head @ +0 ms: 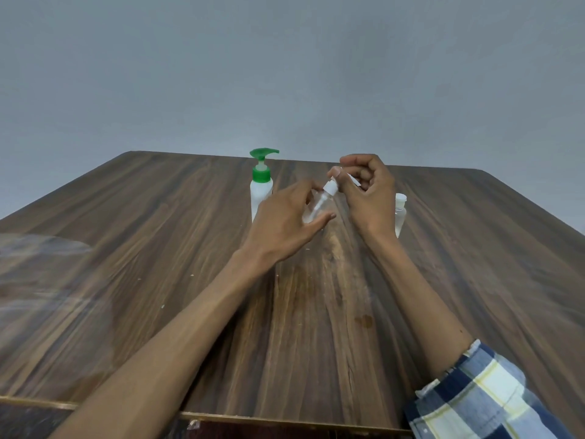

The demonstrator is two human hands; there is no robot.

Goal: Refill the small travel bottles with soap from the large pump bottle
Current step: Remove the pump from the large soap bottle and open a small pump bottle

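Nearest the viewer, the wooden table (190, 312) carries a faint glassy smear at its left edge, too blurred to name, and a checked sleeve (474, 394) covers the right forearm at the near right corner.

Further in, both forearms converge over the middle of the table. The left hand (285, 223) wraps its fingers and thumb around the body of a clear small travel bottle (318, 207), holding it tilted with the neck pointing up and to the right; this grip looks meant to steady the bottle while the other hand works on it. The right hand (367, 188) has its thumb and forefinger pinched on the bottle's white cap (330, 186), the other fingers curled in, which suggests the cap is being turned. Whether it is coming off or going on cannot be told.

Just behind the right wrist stands a second small bottle (400, 213), upright with a white cap, partly hidden. Beyond the left hand, the large pump bottle (261, 188), white with a green pump head, stands upright near the far edge, within reach for dispensing.
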